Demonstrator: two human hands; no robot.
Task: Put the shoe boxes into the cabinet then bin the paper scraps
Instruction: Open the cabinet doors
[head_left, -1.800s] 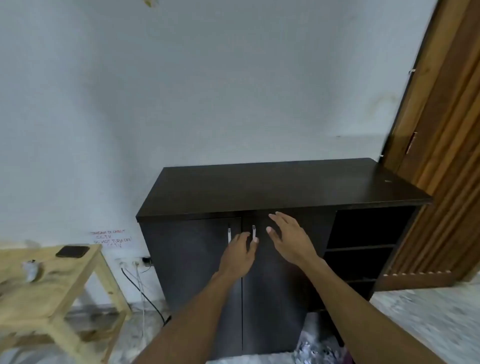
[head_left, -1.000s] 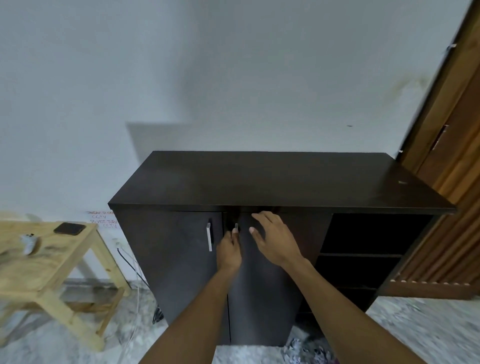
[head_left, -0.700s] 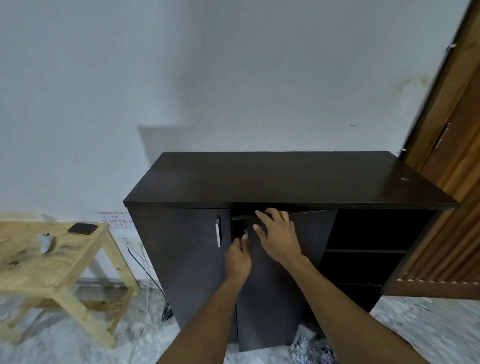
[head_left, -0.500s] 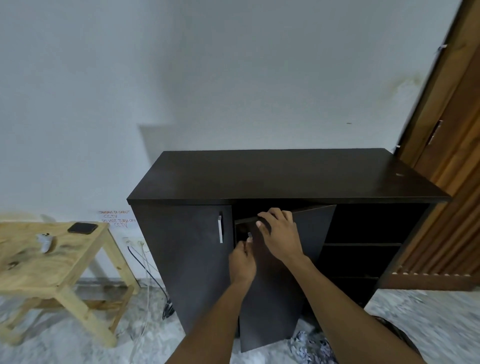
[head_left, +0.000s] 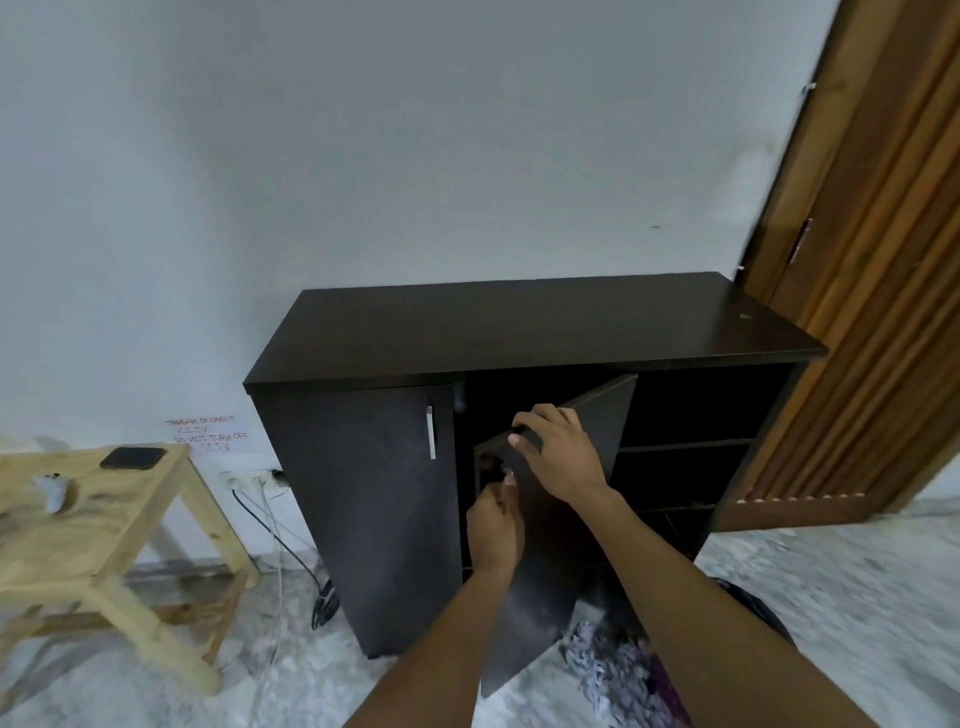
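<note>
A dark brown cabinet (head_left: 545, 327) stands against the wall. Its left door (head_left: 374, 499) is closed, with a silver handle (head_left: 430, 439). Its right door (head_left: 550, 571) is swung partly out toward me. My left hand (head_left: 493, 525) pinches that door's handle near its free edge. My right hand (head_left: 561, 452) grips the door's top edge, fingers curled over it. The inside behind the door is dark. No shoe boxes are in view. Shredded paper scraps (head_left: 608, 670) lie on the floor at the cabinet's foot, partly behind my right arm.
Open shelves (head_left: 685, 447) fill the cabinet's right side. A wooden stool-table (head_left: 104, 514) stands at the left with a black phone (head_left: 132, 458) on it. Cables (head_left: 280, 535) run from a wall socket down the cabinet's left side. A wooden door (head_left: 883, 291) is at the right.
The right cabinet door has swung from closed to well open. My left hand kept hold of its handle; my right hand went from hovering open to gripping the door's top edge.
</note>
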